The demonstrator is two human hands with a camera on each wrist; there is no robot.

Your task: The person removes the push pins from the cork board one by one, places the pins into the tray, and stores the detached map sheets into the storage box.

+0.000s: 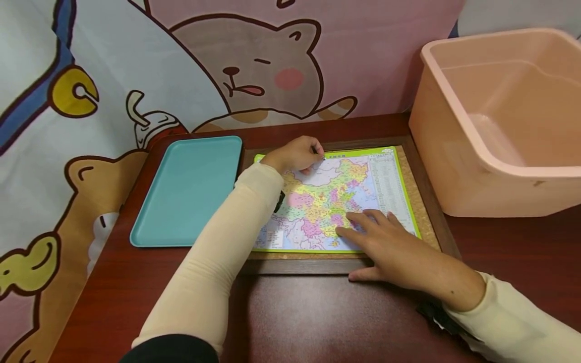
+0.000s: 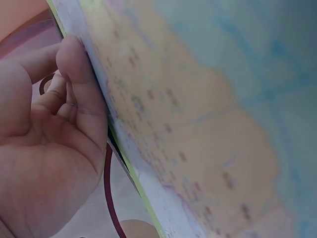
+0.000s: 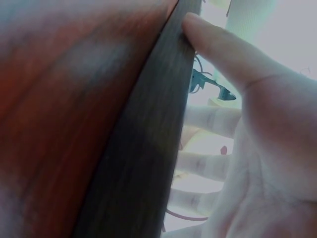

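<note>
Pressing flat on the map puzzle, the right hand steadies it; the left hand pinches one upper piece; the teal tray holds none yet.

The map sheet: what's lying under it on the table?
The map sheet lies on a cork board with a dark wooden frame. Cork shows along the right and bottom edges. The right hand and left hand rest on the sheet, which hides the remaining cork.

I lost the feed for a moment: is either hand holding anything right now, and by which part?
The left hand pinches the map sheet at its far left edge. The right hand holds nothing; it lies flat on the map's near right part.
</note>
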